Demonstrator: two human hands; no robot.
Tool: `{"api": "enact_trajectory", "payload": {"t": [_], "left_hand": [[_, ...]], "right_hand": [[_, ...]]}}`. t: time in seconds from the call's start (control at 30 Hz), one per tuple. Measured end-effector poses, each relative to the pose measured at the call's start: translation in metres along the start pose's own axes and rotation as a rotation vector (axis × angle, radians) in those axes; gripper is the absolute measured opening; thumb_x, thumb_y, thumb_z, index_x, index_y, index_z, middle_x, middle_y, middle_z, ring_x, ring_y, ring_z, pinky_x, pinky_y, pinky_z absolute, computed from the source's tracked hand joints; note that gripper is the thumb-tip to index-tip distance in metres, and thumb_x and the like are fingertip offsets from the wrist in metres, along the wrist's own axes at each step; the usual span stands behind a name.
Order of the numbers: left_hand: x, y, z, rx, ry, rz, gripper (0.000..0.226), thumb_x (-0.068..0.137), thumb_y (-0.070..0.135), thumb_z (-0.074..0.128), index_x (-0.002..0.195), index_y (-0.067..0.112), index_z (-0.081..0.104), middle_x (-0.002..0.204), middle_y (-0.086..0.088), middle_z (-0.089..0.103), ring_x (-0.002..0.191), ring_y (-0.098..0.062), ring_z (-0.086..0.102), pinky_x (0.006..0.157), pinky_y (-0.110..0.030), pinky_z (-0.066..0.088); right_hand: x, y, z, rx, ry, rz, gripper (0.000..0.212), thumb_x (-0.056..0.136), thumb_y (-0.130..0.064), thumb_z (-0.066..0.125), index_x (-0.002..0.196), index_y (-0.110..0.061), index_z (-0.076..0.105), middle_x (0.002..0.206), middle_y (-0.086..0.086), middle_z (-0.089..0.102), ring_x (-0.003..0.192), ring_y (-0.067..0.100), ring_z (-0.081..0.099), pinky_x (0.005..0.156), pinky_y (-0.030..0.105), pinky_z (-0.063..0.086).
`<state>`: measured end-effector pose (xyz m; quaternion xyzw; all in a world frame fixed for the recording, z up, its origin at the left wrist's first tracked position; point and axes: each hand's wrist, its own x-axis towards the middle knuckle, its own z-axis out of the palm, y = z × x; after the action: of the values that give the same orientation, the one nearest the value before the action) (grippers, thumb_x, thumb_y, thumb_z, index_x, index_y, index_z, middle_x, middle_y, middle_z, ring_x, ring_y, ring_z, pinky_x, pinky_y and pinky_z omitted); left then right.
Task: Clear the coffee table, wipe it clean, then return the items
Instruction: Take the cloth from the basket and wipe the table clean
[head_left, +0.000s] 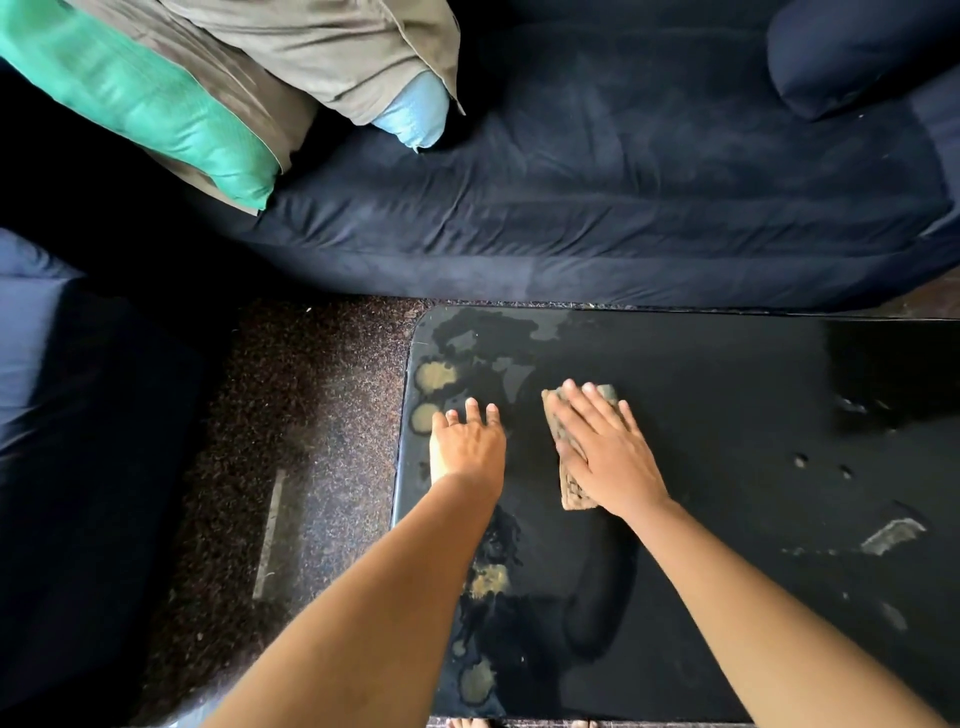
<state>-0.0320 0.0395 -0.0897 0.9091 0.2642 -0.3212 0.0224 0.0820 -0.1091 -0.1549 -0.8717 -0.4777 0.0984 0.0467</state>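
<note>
**Tabletop wipe in progress: cloth under right hand, left hand flat**

The coffee table (727, 374) has a glossy black tabletop carrying no items besides the cloth. The right hand (605, 447) lies palm-down on a brownish folded cloth (571, 488), fingers extended and slightly spread, pressing it to the surface rather than gripping it. The cloth sits toward the left end of the tabletop, roughly midway between the far and near edges. The left hand (467, 447) rests flat on the bare surface close to the left edge, fingers open and holding nothing.

Damp smears and tan blotches (436, 375) run along the left edge, from the far left corner to the near left corner. Scattered droplets and a pale streak (893, 535) show toward the right end.

A dark blue sofa (623, 182) stands beyond the far edge, with a green cushion (156, 109) at its left end. Speckled flooring (311, 415) lies left of the table.
</note>
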Motion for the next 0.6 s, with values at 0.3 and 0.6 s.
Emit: {"api": "enact_trajectory", "payload": {"t": [0.3,0.6], "left_hand": [[0.002,0.004,-0.004,0.002,-0.025,-0.016,0.078,0.096,0.023,0.052,0.153,0.012,0.000,0.160,-0.016,0.005,0.142,-0.036,0.025,0.112,-0.045,0.023],[0.011,0.010,-0.010,-0.004,-0.064,-0.057,0.071,0.097,0.012,0.047,0.153,0.009,0.003,0.159,-0.018,0.009,0.139,-0.040,0.028,0.105,-0.052,0.032]], "right_hand": [[0.027,-0.036,0.001,-0.004,0.056,0.023,0.061,0.094,-0.041,0.028,0.151,-0.020,0.021,0.157,-0.003,0.022,0.146,0.016,0.018,0.116,0.041,0.002],[0.062,-0.040,0.003,0.061,0.123,0.298,0.059,0.092,-0.035,0.044,0.146,-0.014,0.034,0.153,0.007,0.033,0.142,0.024,0.028,0.114,0.046,0.020]]}}
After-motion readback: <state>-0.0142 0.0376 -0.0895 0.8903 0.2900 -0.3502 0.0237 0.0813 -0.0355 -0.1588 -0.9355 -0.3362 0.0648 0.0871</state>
